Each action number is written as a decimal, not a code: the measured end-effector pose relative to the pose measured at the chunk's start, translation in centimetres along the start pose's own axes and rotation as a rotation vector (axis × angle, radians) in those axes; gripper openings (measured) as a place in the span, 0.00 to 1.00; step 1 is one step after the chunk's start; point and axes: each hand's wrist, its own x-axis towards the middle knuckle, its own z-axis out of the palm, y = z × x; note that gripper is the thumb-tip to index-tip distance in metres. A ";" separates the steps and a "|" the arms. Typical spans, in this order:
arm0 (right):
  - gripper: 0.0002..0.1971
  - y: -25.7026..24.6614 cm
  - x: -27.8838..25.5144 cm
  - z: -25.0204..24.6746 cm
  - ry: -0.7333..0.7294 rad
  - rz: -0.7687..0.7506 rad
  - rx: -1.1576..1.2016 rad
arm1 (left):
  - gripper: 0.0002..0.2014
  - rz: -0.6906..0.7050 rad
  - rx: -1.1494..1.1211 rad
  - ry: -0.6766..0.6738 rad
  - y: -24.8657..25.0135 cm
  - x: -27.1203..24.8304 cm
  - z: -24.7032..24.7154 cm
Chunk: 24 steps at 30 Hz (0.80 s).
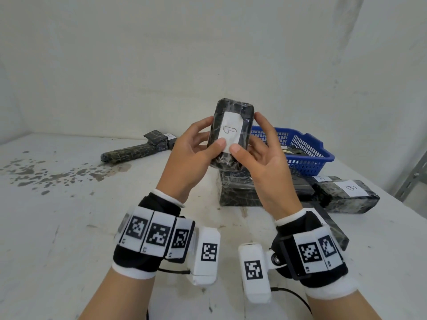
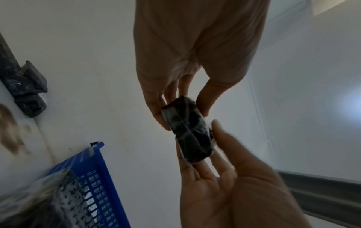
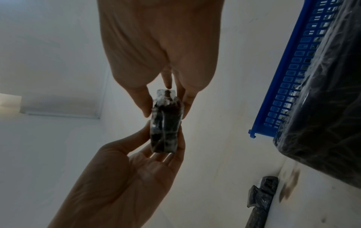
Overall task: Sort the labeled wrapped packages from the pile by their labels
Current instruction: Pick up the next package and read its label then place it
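Both hands, left [image 1: 196, 146] and right [image 1: 258, 146], gripping the small black plastic-wrapped package [image 1: 231, 130] above the counter [image 1: 69, 215], white label facing up. Best to read it, then head for the blue basket [image 1: 307, 146] at 2 o'clock if matching.

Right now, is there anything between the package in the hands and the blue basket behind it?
Nothing visible. Both hands, left hand and right hand, hold the package in the air, and the blue basket behind it is open on top.

package [image 1: 231, 130] between hands, basket [image 1: 307, 155] behind
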 end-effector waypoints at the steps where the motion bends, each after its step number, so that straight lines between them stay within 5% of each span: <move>1: 0.37 0.0 0.0 0.0 0.007 0.006 0.000 | 0.21 0.006 -0.001 0.000 0.0 0.0 0.0; 13: 0.34 -0.2 0.1 0.0 0.055 0.047 0.051 | 0.16 0.069 0.047 -0.002 -0.1 -0.1 0.1; 24: 0.18 -0.3 0.2 -0.2 0.075 0.047 -0.006 | 0.13 0.069 0.149 -0.005 -0.5 0.1 0.1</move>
